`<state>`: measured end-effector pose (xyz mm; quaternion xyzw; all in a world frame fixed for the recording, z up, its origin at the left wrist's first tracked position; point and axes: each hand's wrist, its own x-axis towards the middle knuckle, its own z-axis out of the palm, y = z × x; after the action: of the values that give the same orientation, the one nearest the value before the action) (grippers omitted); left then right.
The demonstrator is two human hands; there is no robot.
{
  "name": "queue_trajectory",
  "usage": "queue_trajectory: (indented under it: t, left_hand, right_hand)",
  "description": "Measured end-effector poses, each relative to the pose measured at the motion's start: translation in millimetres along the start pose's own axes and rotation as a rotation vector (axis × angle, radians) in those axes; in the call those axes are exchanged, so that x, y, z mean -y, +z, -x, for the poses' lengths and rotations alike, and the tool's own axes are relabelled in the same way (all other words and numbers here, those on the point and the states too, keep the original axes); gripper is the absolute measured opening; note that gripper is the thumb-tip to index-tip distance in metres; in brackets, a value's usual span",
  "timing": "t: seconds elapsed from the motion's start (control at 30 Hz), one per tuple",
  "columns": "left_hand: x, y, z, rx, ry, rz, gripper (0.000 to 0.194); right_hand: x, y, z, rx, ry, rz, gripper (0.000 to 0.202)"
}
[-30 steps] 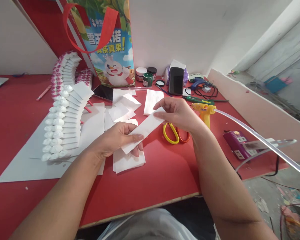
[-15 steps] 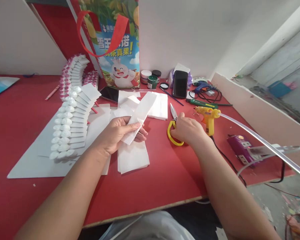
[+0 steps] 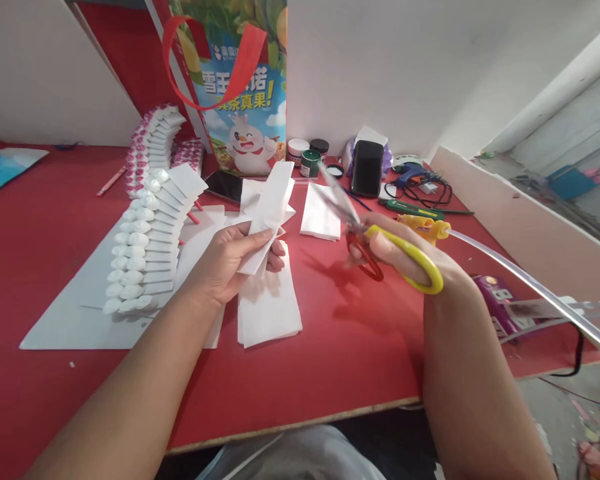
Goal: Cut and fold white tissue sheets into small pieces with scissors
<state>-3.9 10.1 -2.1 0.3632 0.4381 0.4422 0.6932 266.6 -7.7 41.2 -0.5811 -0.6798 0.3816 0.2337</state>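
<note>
My left hand [image 3: 243, 257] pinches a folded white paper strip [image 3: 274, 193], which tilts up and away from me. Beneath that hand a stack of white paper [image 3: 270, 310] lies on the red table. Off the table to the right, my right hand [image 3: 390, 250] grips scissors [image 3: 405, 257] with one yellow and one red handle loop. Their blades are blurred, point up and left toward the paper, and do not touch it. A second white paper pile [image 3: 321, 213] lies behind, between the hands. More loose white paper is partly hidden behind the strip.
Left stands a curved row of white-tipped pieces [image 3: 140, 247] on a white board [image 3: 60, 320]. A yellow glue gun [image 3: 425, 228] with a long clear stick lies right, near a purple box [image 3: 490, 300]. Behind are paint jars [image 3: 310, 162], a black phone-like device [image 3: 367, 169] and a printed bag [image 3: 245, 100].
My right hand has lifted the scissors from the table and turned their blades leftward. The paper strip in my left hand is now more upright. The view has shifted slightly.
</note>
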Motion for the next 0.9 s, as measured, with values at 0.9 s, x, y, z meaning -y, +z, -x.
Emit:
queue_trajectory:
  t: [0.9]
  left_hand:
    - [3.9, 7.9, 3.8, 0.118, -0.066, -0.050, 0.018]
  right_hand:
    - [7.1, 21.1, -7.8, 0.357, -0.002, -0.188, 0.055]
